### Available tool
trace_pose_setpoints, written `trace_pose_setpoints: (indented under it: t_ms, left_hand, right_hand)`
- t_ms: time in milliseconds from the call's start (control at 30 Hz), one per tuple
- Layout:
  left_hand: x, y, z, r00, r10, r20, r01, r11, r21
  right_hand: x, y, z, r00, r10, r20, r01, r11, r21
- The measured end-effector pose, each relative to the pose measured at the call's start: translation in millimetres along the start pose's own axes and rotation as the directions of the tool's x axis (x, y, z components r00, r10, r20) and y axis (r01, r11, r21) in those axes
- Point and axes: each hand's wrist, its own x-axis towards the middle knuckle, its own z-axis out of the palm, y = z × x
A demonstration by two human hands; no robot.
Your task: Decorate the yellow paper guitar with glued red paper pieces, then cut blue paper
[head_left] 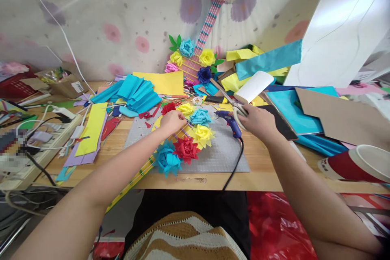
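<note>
My right hand is closed on the pale handles of a pair of scissors; the blades point away, up and to the left. My left hand is pinched shut above a paper guitar with a yellow and green neck; whatever lies between its fingertips is hidden. Around that hand the guitar's body bears paper flowers: a red flower, a yellow flower, a blue flower and others. Just left of the scissors, a blue glue gun lies on the grey cutting mat.
A finished pink paper guitar leans against the back wall. Blue crepe paper and yellow sheets lie behind. A power strip with cables stands left. A paper cup is near the right edge, by cardboard.
</note>
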Motion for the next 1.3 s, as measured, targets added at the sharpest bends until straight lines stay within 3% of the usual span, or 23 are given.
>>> trace_pose_setpoints:
  t_ms: [133, 233, 300, 367, 433, 500, 533, 600, 667, 733, 833, 933, 1100, 1300]
  left_hand:
    - [7, -11, 1.9, 0.998, 0.047, -0.044, -0.053, 0.989, -0.141]
    - [11, -20, -4.2, 0.995, 0.038, -0.095, -0.076, 0.9, -0.429]
    - [13, -25, -12.8, 0.995, -0.038, -0.089, -0.032, 0.742, -0.67]
    - [12, -29, -22.4, 0.992, -0.116, -0.058, 0.01, 0.51, -0.86]
    - [11, -35, -29.7, 0.989, -0.145, -0.019, 0.024, 0.288, -0.957]
    - [10, -41, -31.9, 0.99, -0.137, -0.013, 0.014, 0.195, -0.981]
    - [9, -44, -31.1, 0.991, -0.129, -0.028, 0.002, 0.229, -0.973]
    - [7, -48, -26.8, 0.993, -0.073, -0.092, -0.046, 0.474, -0.879]
    - [5, -48, -21.4, 0.991, 0.053, -0.127, -0.119, 0.787, -0.605]
    - [2, -45, -16.8, 0.981, 0.17, -0.089, -0.188, 0.948, -0.256]
    - [-1, -36, -12.1, 0.975, 0.218, -0.034, -0.214, 0.973, 0.085]
    - [0, -28, -8.7, 0.975, 0.223, -0.001, -0.217, 0.948, 0.234]
    - [0, -21, -3.7, 0.981, 0.194, 0.012, -0.189, 0.94, 0.284]
    - [-4, -24, -5.1, 0.975, 0.2, -0.093, -0.18, 0.966, 0.186]
  right_hand:
    - [0, -1, 0, 1.0, -0.001, 0.015, 0.001, 1.0, -0.017]
    - [0, 0, -2, 1.0, 0.007, 0.022, -0.006, 0.999, -0.034]
    - [0, 0, -5, 1.0, -0.003, 0.016, 0.004, 0.999, -0.048]
    - [-1, 0, -12, 1.0, -0.022, -0.002, 0.021, 0.998, -0.067]
    - [-3, -1, -19, 0.999, -0.037, -0.02, 0.035, 0.995, -0.091]
    - [-5, -5, -26, 0.998, -0.052, -0.025, 0.048, 0.992, -0.114]
    - [-6, -8, -28, 0.998, -0.061, -0.021, 0.058, 0.991, -0.124]
    - [-8, -15, -31, 0.996, -0.086, -0.012, 0.084, 0.987, -0.139]
    - [-9, -23, -30, 0.994, -0.105, -0.001, 0.104, 0.984, -0.148]
    - [-8, -31, -27, 0.993, -0.119, 0.008, 0.118, 0.981, -0.156]
    - [-6, -40, -23, 0.99, -0.136, 0.023, 0.138, 0.976, -0.168]
    - [-5, -46, -21, 0.987, -0.156, 0.03, 0.159, 0.971, -0.18]
    - [-6, -48, -21, 0.985, -0.172, 0.031, 0.175, 0.968, -0.182]
    - [-3, -48, -17, 0.983, -0.183, -0.001, 0.18, 0.971, -0.159]
